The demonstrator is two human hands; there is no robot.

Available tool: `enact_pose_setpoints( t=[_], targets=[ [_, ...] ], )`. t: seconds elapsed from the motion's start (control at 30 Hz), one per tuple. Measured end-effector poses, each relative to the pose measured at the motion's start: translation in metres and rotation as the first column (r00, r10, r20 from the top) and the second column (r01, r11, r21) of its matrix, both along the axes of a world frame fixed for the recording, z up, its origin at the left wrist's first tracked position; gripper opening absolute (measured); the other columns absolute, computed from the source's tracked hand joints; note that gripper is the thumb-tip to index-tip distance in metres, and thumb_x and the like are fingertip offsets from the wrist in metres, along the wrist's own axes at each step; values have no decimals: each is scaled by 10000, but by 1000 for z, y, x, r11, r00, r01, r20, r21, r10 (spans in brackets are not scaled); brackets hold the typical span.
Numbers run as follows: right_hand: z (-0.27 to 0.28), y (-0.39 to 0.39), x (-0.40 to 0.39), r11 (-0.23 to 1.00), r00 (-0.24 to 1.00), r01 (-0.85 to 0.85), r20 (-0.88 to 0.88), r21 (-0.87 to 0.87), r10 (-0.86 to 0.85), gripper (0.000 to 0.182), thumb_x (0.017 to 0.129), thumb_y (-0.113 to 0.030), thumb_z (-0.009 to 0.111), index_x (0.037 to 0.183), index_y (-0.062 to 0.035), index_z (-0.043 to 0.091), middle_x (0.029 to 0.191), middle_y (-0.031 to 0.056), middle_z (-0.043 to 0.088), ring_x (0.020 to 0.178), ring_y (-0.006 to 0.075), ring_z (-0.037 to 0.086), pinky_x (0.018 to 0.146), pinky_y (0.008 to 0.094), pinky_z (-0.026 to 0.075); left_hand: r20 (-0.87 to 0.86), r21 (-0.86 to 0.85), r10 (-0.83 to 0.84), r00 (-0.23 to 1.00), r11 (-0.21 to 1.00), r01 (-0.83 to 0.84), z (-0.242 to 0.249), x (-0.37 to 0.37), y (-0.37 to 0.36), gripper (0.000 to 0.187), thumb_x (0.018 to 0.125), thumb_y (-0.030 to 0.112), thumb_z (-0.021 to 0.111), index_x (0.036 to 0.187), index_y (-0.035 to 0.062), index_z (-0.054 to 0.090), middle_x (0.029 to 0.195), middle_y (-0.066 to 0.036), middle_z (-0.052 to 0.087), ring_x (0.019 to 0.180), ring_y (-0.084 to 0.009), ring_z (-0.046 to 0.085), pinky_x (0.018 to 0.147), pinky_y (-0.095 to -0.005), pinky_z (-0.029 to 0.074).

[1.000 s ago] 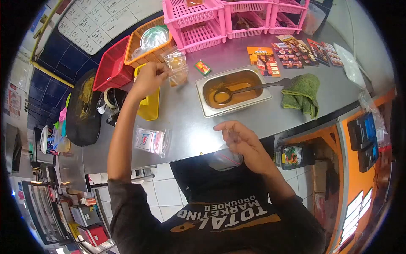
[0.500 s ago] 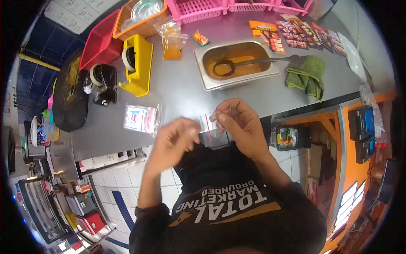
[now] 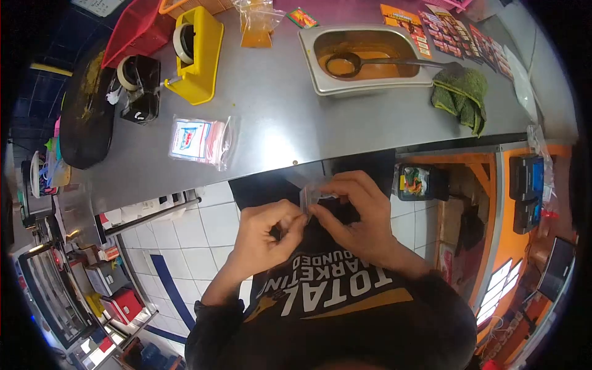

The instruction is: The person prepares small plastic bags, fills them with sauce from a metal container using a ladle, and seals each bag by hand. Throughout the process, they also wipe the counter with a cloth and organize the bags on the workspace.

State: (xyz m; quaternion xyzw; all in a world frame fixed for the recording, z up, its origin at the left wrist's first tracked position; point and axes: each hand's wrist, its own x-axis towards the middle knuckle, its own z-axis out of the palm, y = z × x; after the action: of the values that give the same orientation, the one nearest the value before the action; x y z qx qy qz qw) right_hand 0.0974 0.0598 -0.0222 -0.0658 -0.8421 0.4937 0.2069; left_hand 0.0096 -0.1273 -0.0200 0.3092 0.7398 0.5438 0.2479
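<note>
- The left hand (image 3: 265,237), at the centre of the frame and slightly left, is nearly closed, thumb and forefinger pinched together at the near edge of a small, clear plastic bag (image 3: 306,198).
- The right hand (image 3: 361,213), just right of centre, has its fingers curled and its thumb and forefinger narrowly apart, gripping the bag's right side.
- The bag lies between the two sets of fingertips, mid-frame, in front of the black printed shirt (image 3: 333,296); whether its mouth is open cannot be told.
- Both hands are just below the edge of the grey steel worktop (image 3: 259,129), clear of its surface.
- Up and left of the hands, a flat clear packet with white and red print (image 3: 198,142) lies on the worktop.
- Well above them, a rectangular steel pan of orange sauce (image 3: 327,88) stands upper right of centre.
</note>
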Motion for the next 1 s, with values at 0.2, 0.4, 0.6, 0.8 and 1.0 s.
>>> enact_pose_setpoints(
  t=[0.2, 0.4, 0.6, 0.8, 1.0],
  targets=[
    [-4, -1, 11, 975, 978, -98, 160, -201, 131, 221, 828, -95, 836, 1008, -15, 736, 935, 118, 709, 775, 182, 689, 650, 299, 555, 28, -16, 2, 1000, 1000, -2, -18, 14, 0, 68, 844, -45, 675, 845, 10, 635, 621, -64, 563, 529, -97, 541, 505, -273, 412],
    [-11, 1, 8, 901, 938, -147, 232, -408, 258, 143, 916, -64, 747, 1035, 15, 749, 904, 122, 735, 743, 137, 719, 663, 275, 574, 156, 5, -19, 988, 1000, 18, -32, 16, 4, 45, 863, -31, 657, 864, 4, 630, 650, -81, 605, 562, -84, 570, 523, -262, 428],
    [-35, -1, 11, 808, 926, -86, 252, -582, 280, 152, 923, -67, 747, 1054, 9, 751, 912, 90, 750, 796, 122, 722, 710, 240, 566, 309, 4, -72, 948, 997, 74, -53, 14, -4, 114, 978, -54, 550, 906, 8, 613, 774, -28, 661, 630, -53, 609, 547, -212, 470],
    [-55, 8, 11, 686, 885, -7, 315, -728, 343, 157, 907, -91, 779, 1033, 1, 758, 915, 71, 762, 821, 106, 704, 741, 244, 560, 415, -9, -49, 908, 998, 58, -55, 15, 4, 118, 973, 31, 606, 871, -5, 652, 682, -26, 642, 570, -41, 551, 524, -231, 411],
    [-57, 9, 13, 721, 885, -51, 303, -692, 353, 148, 921, -125, 771, 1008, -6, 766, 888, 61, 765, 782, 88, 696, 713, 239, 560, 402, -12, -127, 907, 989, 144, -51, 11, 6, 148, 1004, 75, 601, 896, 0, 670, 676, -25, 635, 578, -60, 554, 534, -246, 413]
  ],
)
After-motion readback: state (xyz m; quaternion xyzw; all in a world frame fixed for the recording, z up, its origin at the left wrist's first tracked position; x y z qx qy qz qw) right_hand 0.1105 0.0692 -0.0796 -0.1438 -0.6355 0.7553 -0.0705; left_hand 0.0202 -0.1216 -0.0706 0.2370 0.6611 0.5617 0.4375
